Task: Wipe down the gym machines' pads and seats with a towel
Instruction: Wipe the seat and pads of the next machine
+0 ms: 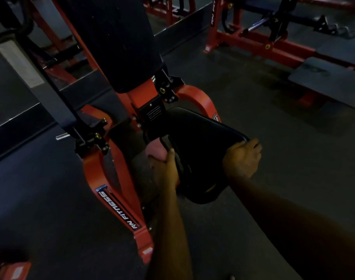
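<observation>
A black seat pad [197, 142] of a red gym machine sits in the middle of the head view, below its tall black back pad [116, 37]. My left hand [164, 168] is at the seat's left edge and holds a pink towel [155, 150] bunched against that edge. My right hand [243, 156] grips the seat's right front corner, fingers curled over the rim. The light is dim and much of the towel is hidden by my hand.
The machine's red frame [116, 201] with a white logo runs down the left of the seat. Another red machine with a chrome bar [255, 25] and grey footplates [326, 79] stands at the back right. Dark rubber floor [253, 93] lies between.
</observation>
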